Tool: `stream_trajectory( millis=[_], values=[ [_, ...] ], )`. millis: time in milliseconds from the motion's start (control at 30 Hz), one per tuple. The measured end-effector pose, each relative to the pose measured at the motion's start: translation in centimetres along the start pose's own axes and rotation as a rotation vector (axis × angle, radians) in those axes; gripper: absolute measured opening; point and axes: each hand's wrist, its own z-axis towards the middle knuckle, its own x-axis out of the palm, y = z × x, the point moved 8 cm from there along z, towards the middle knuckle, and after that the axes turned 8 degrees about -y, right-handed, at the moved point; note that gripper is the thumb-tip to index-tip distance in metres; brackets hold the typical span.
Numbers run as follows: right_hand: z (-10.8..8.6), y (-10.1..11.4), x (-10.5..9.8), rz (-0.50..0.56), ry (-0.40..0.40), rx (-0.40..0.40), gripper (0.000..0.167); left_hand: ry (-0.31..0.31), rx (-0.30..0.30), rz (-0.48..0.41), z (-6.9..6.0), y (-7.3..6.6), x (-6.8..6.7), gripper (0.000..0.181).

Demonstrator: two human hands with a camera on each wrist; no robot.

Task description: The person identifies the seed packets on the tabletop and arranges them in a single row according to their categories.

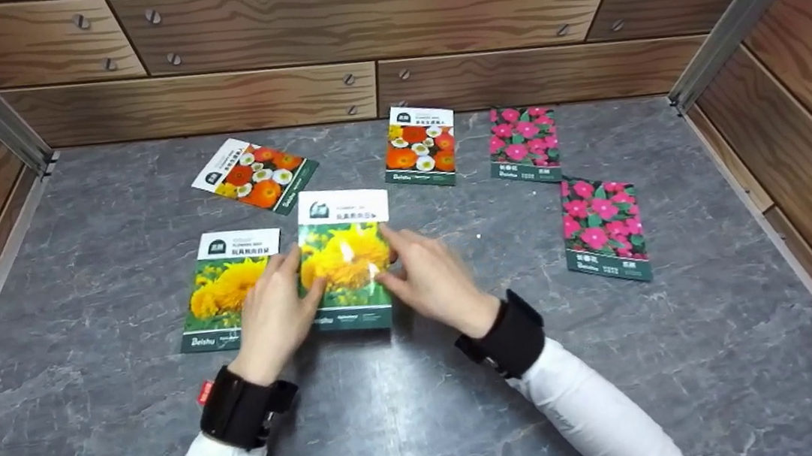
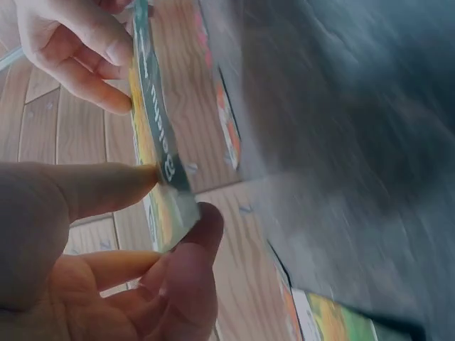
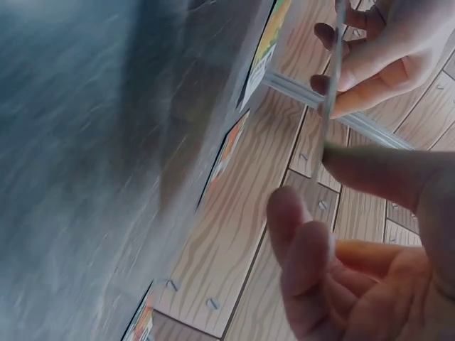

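A seed packet with yellow flowers (image 1: 345, 257) is held up above the table between both hands. My left hand (image 1: 275, 313) pinches its left edge, thumb on the printed face and fingers behind, as the left wrist view shows. My right hand (image 1: 438, 277) pinches the opposite edge the same way; in the right wrist view the packet (image 3: 331, 92) is seen nearly edge-on. A second yellow-flower packet (image 1: 224, 292) lies on the table at the left, partly covered by my left hand.
Two orange-and-white flower packets (image 1: 261, 175) (image 1: 419, 147) lie toward the back. Two pink-flower packets (image 1: 523, 140) (image 1: 604, 226) lie at the right, nearly touching at a corner. Wood-patterned walls (image 1: 369, 20) enclose the grey table (image 1: 690, 349) at the back and sides.
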Motion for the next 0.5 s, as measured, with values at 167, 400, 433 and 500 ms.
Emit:
stream_trajectory(
  millis=[167,400,433,500],
  values=[
    [0.4,0.8,2.1,-0.054,0.129,0.006,0.085,0.002,-0.005,0.089,0.1,1.0,-0.5,0.064],
    [0.6,0.8,4.1,-0.119,0.231,0.047,0.093,0.143,-0.01,0.157,0.0,1.8,0.1,0.07],
    [0.5,0.7,4.3,-0.128,0.245,0.053,0.093,0.167,-0.012,0.167,-0.1,1.8,0.3,0.071],
    [0.3,0.5,4.7,-0.148,0.269,0.063,0.094,0.187,-0.019,0.173,-0.1,1.9,0.8,0.072]
  ],
)
